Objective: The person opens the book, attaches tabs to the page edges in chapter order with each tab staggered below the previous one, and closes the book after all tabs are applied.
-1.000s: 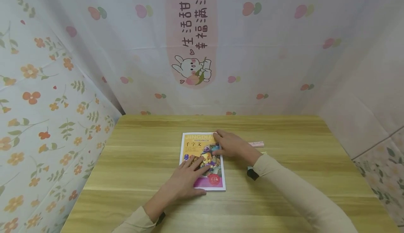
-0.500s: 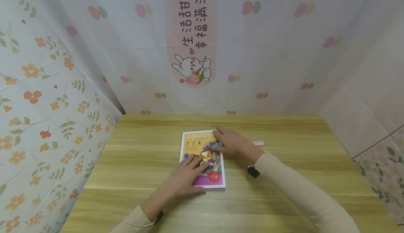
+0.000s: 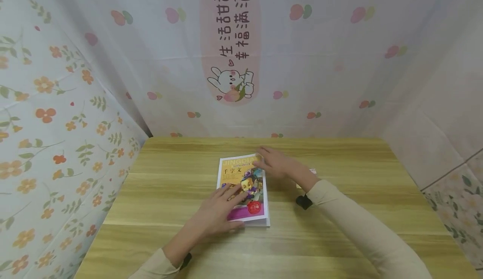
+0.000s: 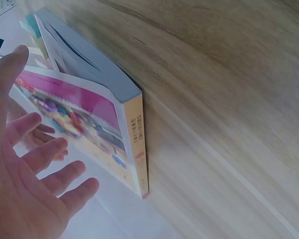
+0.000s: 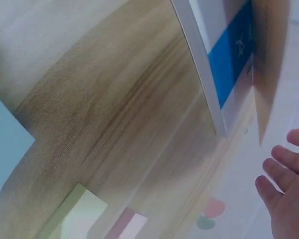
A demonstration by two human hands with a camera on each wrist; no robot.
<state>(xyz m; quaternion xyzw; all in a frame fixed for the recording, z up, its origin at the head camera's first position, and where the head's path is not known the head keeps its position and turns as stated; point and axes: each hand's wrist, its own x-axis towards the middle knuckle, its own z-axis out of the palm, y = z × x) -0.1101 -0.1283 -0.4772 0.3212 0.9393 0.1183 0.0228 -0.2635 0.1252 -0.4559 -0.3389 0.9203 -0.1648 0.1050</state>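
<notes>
Head view: we see a thin rectangular paperback book with a yellow-and-magenta illustrated cover and white border (image 3: 250, 185), lying near the middle of a yellowish wood-grain table (image 3: 166, 195). Its cover tips up at the lower right corner, a white page showing beneath. The left hand (image 3: 213, 212) spreads wide over the lower left of the cover; the right hand (image 3: 278, 164), fingers extended and loose, is at the upper right edge. We cannot tell whether either presses. Wood stretches left to a white flower-print cloth (image 3: 64, 144); a strip lies behind, before a white printed curtain (image 3: 320, 73).

Left wrist view: we note the cream spine (image 4: 136, 144) with dark lettering, and a wedge between cover and grey page block (image 4: 109, 74). Left fingers are parted, gripping nothing. Bare wood runs past the spine.

Right wrist view: inside the book, a blue band (image 5: 234, 55) shows. Right fingers are slightly parted near the cover's edge, holding nothing. Wood separates the book from a light-blue paper pad (image 5: 10, 149) and a pale-yellow paper pad (image 5: 82, 214).
</notes>
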